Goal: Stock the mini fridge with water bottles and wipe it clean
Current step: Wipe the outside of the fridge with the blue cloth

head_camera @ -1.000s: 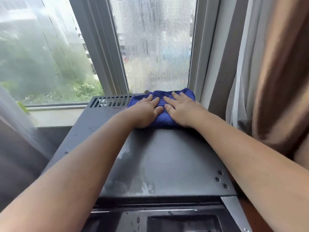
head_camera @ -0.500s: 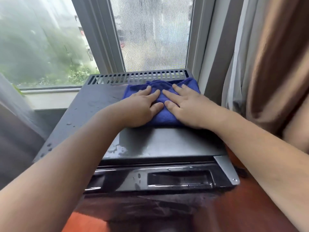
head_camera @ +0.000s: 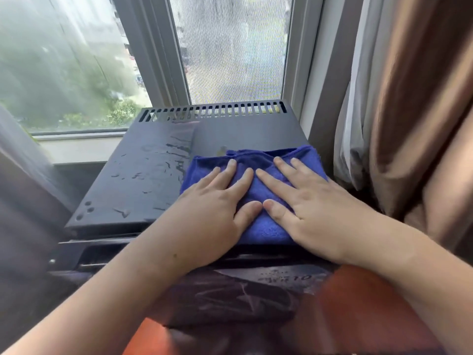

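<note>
The black top of the mini fridge (head_camera: 143,180) fills the middle of the view, wet with drops and streaks on its left half. A folded blue cloth (head_camera: 258,165) lies on the right front part of that top. My left hand (head_camera: 217,201) and my right hand (head_camera: 307,201) lie flat side by side on the cloth, fingers straight, thumbs almost touching, pressing it down. A row of vent slots (head_camera: 212,111) runs along the fridge's back edge. No water bottles are in view.
A window (head_camera: 235,47) with a mesh screen stands right behind the fridge, its sill (head_camera: 76,147) to the left. Brown and white curtains (head_camera: 409,98) hang close on the right; a grey curtain (head_camera: 23,175) hangs on the left. The fridge's front edge (head_camera: 102,252) is below my wrists.
Both hands have drawn the blue cloth from the back vent edge toward the front edge of the fridge top, leaving a wiped strip behind it.
</note>
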`<state>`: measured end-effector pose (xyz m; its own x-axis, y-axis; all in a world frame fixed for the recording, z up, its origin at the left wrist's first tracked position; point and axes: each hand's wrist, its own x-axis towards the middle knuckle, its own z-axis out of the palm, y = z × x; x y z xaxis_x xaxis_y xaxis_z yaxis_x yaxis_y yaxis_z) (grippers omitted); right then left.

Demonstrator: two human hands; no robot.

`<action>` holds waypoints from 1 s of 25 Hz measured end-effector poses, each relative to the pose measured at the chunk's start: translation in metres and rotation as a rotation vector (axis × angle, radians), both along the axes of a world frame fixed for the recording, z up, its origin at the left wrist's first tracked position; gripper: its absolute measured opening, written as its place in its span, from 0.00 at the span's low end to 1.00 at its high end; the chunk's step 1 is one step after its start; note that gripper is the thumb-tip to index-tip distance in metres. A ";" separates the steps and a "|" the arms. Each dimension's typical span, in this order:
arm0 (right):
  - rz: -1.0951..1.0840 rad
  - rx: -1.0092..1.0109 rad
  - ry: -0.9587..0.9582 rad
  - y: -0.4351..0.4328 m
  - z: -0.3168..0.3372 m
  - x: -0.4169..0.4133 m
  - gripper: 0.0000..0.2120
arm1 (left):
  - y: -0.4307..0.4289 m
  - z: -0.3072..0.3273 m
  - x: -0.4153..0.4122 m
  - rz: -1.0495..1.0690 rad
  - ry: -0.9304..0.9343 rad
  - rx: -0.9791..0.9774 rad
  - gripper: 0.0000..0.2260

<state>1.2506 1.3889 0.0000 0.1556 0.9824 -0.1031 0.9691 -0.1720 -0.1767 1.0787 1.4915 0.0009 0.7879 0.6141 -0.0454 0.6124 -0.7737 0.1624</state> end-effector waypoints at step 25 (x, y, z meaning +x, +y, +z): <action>-0.009 0.172 -0.065 0.069 -0.014 -0.151 0.29 | 0.050 -0.020 -0.143 0.173 0.024 0.028 0.34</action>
<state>1.0993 1.4583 -0.0136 0.1653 0.9832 0.0772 0.9780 -0.1533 -0.1412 0.9357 1.5416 -0.0191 0.6693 0.7417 -0.0438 0.7402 -0.6604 0.1264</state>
